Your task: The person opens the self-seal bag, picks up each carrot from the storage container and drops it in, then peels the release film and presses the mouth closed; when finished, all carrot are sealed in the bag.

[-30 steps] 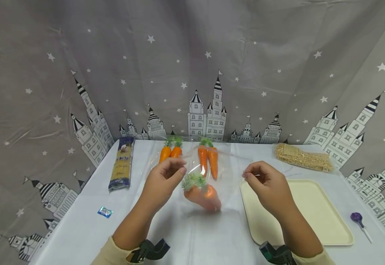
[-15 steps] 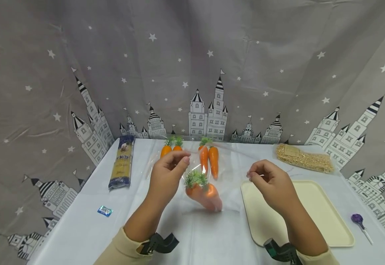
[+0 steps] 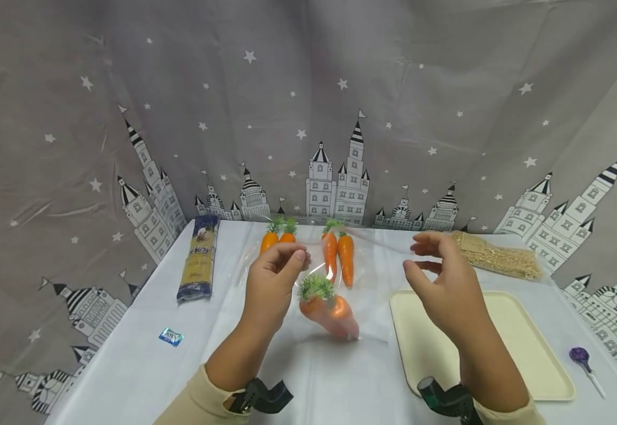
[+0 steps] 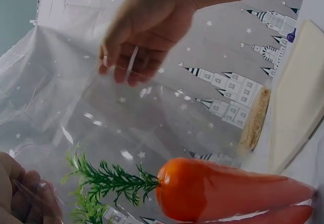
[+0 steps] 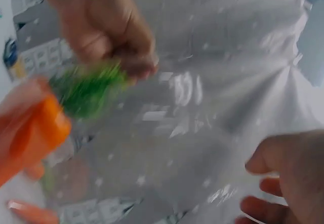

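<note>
My left hand (image 3: 273, 289) pinches the upper edge of a clear plastic bag (image 4: 152, 107) between thumb and fingers. Inside the bag are carrots (image 3: 335, 316) with green leafy tops, hanging tilted above the white table. Across from it, my right hand (image 3: 449, 286) is raised over the cream tray, thumb and fingers parted. In the right wrist view, a gap shows between the right thumb (image 5: 268, 155) and the fingers below it, with nothing gripped there. Behind the bag lie more bagged carrots (image 3: 346, 260), in two pairs; the left hand partly covers the left pair.
A cream tray (image 3: 531, 360) lies at the right, with a purple lollipop (image 3: 580, 357) beyond it. A bag of grain (image 3: 505, 257) rests at the back right. At the left are a blue and yellow packet (image 3: 198, 260) and a small blue wrapper (image 3: 171, 336).
My right hand has let go of the bag's edge, its thumb and fingers spreading and rising slightly to the right. The left hand keeps its pinch, having shifted slightly to the right.
</note>
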Available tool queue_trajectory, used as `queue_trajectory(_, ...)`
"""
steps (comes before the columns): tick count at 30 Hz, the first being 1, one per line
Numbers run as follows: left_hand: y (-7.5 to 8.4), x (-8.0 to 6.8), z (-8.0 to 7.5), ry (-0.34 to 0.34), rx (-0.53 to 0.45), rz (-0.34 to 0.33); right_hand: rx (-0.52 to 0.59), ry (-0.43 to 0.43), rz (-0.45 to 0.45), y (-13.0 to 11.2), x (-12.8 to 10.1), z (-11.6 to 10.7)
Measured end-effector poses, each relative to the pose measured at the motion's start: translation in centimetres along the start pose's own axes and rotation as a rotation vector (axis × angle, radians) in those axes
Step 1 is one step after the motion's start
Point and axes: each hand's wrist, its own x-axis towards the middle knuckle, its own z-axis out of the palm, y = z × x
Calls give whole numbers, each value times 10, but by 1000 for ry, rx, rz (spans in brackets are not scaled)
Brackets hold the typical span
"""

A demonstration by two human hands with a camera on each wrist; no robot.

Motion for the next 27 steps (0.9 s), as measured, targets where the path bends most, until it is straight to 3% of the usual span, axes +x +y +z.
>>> queue_trajectory(3,2,0,1,1,9,-8,-44,157,-89,-20,-8,4)
queue_trajectory(7,3,-1,1,-3,-19,-3,-88,361,-414,-43,-16,22)
queue_trajectory(9,5,-2,1,-4,-33,0,-100,392,-583,-52,-17,33)
queue_trajectory(11,6,-3,1,-8,-50,5,-108,363,-684,-61,-15,45)
queue_trajectory(18,7,-4,1,-18,-94,18,-178,165,-735,-73,0,82)
queue_trajectory(27,9,-6,1,-12,-64,-18,-234,149,-693,-70,12,104)
